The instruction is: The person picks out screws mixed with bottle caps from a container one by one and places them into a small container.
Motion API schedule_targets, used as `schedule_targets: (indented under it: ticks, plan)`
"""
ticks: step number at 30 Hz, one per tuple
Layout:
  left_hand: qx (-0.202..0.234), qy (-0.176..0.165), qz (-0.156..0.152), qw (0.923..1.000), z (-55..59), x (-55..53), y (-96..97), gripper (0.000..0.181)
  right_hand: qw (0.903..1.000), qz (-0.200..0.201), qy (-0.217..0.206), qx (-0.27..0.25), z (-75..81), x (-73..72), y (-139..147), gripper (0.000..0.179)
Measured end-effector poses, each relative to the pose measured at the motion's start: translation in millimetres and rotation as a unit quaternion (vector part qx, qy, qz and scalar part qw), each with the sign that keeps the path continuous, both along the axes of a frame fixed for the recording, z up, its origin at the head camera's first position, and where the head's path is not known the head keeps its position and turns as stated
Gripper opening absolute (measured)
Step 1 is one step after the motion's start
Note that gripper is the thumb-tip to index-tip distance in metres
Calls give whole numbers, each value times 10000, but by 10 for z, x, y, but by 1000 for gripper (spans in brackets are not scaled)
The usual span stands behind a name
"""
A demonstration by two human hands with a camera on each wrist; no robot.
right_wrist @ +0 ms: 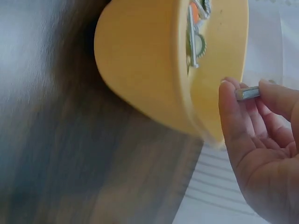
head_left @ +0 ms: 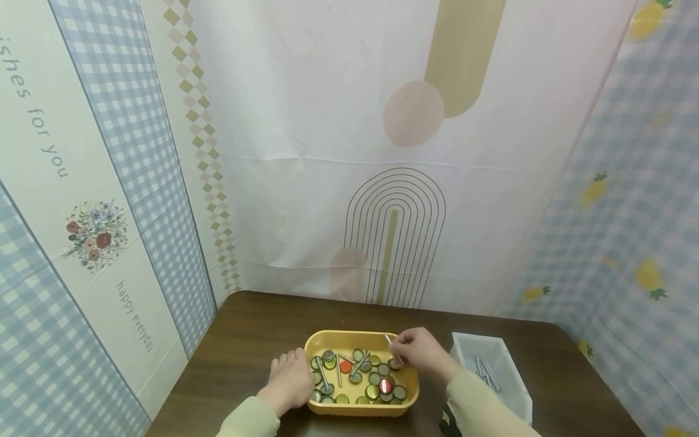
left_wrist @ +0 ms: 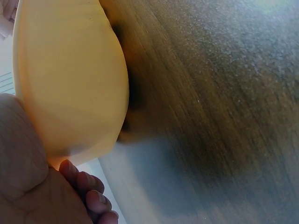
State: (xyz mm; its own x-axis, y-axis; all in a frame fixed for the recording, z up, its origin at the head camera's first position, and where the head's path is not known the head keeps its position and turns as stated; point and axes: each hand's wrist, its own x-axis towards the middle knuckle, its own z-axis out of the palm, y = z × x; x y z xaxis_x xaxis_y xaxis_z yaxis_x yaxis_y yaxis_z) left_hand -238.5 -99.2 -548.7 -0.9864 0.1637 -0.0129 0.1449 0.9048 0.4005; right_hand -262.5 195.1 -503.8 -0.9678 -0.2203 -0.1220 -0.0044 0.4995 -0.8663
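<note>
Right hand point(head_left: 423, 355): thumb and forefinger pinched on a small metal pin point(right_wrist: 247, 93), other fingers loosely curled behind; pin lifted clear above the right end of the yellow tray point(head_left: 360, 408). Fingertip pinch probably suits the pin's thinness and keeps the palm out of the tray.

Left hand point(head_left: 290, 381): laid against the tray's left wall, fingers bent over the rim there, nothing picked up; in the left wrist view only fingertips point(left_wrist: 88, 184) under the tray's curved side, so depth of the hold uncertain. Likely there to steady the tray against sliding.

Tray contents: bottle caps point(head_left: 373, 391), mostly green and silver, one orange cap point(head_left: 345, 366), more pins point(head_left: 323, 374) lying across them. Mixed in one layer, hence picking from above.

White bin point(head_left: 510, 388): just right of the tray, apart from it, a few pins in its bottom, open-topped.

Brown table point(head_left: 246, 340): tray near the front edge; bare wood left of and behind the tray. Patterned cloth walls point(head_left: 338, 121) close behind and at both sides.
</note>
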Motion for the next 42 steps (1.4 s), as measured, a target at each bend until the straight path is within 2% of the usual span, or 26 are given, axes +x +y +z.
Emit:
schedule_targets:
  ticks: [5,9,15,20,25,28,33,36,42]
  plan:
    - [-3,-6,13,10000,2,-6,-4,19,9970,-273,428,588,38,-17,155,20]
    - [33,13,-6,10000,1,-10,3,19,9954,-412,537,682,78,-7,296,20]
    - [52,37,-9,10000,4,-4,13,20,9947,-848,400,420,137,59,597,18]
    - [9,-6,17,10000,1,7,11,20,9955,-935,97,119,167,157,929,27]
    - [26,96,-3,10000,-2,17,11,20,9918,-1273,-73,118,165,208,1214,33]
    - [49,80,2,10000,0,15,8,20,9885,-1493,-85,224,132,220,1341,33]
    - [75,71,15,9999,-1,16,7,19,9810,-1782,-117,755,30,265,1491,25]
    - [75,114,8,9999,-8,18,6,19,9766,-1859,-143,1074,-49,293,1543,21]
    - [74,155,17,9999,-20,16,1,21,9728,-1869,-260,1346,-202,323,1575,16]
